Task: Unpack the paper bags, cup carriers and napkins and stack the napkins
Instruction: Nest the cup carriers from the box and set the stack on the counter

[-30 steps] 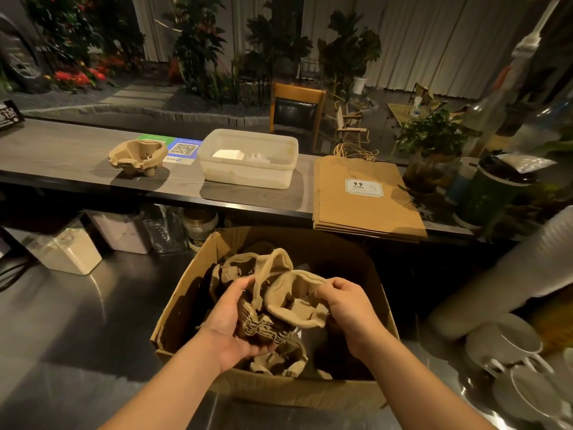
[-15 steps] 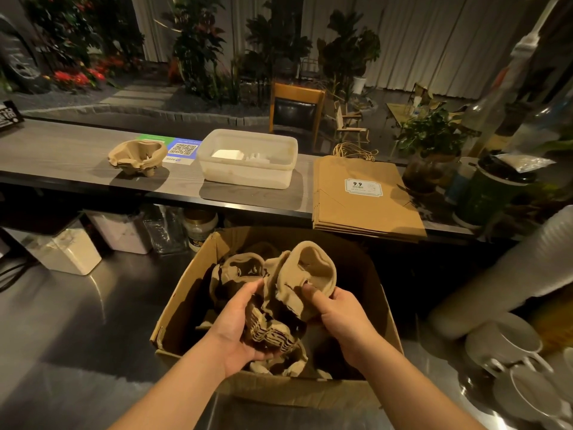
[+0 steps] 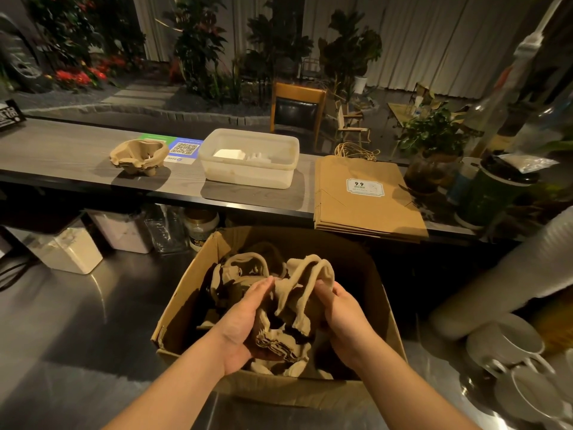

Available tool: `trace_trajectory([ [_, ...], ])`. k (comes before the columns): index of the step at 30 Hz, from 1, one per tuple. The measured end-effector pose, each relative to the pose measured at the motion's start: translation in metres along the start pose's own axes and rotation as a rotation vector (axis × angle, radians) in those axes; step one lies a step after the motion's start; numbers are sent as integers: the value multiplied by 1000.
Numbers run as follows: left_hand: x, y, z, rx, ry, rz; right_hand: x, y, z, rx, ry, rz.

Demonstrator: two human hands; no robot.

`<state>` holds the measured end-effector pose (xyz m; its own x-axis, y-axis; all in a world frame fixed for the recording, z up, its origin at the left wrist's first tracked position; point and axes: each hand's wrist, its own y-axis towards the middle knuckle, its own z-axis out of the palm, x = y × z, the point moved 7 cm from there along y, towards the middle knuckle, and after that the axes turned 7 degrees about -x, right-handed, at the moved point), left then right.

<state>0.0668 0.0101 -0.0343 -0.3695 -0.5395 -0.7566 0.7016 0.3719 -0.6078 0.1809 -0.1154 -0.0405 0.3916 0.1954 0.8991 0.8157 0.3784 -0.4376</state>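
Pulp carriers (image 3: 288, 305), nested into a bundle, sat between both hands just above the open box (image 3: 384, 308) on the steel surface (image 3: 93, 321). The left hand (image 3: 245, 321) cupped the bundle from below and beside, fingers curled round its stacked edges; the right hand (image 3: 341, 315) pinched a raised loop of the top carrier. Both grips were therefore clenched on the carriers, neither released.

More carriers lay loose in the box beneath. On the wooden counter (image 3: 62, 156) beyond stood one stack of carriers (image 3: 138, 156), a tub (image 3: 251, 159) with napkins (image 3: 228, 153) inside, and flat bags (image 3: 366, 197), so bags looked unpacked and napkins not yet stacked.

The risk, as I judged it, was in the bundle itself: moulded pulp tears easily, and a pull on the single loop might rip it or peel only one carrier free while the rest dropped back. A snag on the box flaps could also tip the box.
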Motion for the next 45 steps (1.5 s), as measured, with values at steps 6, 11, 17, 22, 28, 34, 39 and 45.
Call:
trace_trajectory([
  [6, -8, 7, -8, -75, -35, 130, -1, 2, -7, -27, 50, -15],
  [11, -7, 6, -9, -87, -62, 151, -5, 3, -6, -80, -85, 17],
  [17, -8, 0, 1, -49, -38, 193, 2, -1, -2, -114, -201, -89],
  [22, -8, -3, 9, 30, -3, 250, 8, -5, 0, -153, -331, -191],
  [28, -9, -4, 17, 69, 26, 293, 9, -7, 11, -102, -507, -258],
  [34, -7, -1, 12, 46, 40, 285, 6, -11, 18, 65, -544, -250],
  [39, -4, 6, -1, -28, 32, 257, 6, -8, 5, 87, -495, -239],
  [45, -5, 10, -19, -81, -47, 212, 9, 14, -49, -235, -446, -147],
])
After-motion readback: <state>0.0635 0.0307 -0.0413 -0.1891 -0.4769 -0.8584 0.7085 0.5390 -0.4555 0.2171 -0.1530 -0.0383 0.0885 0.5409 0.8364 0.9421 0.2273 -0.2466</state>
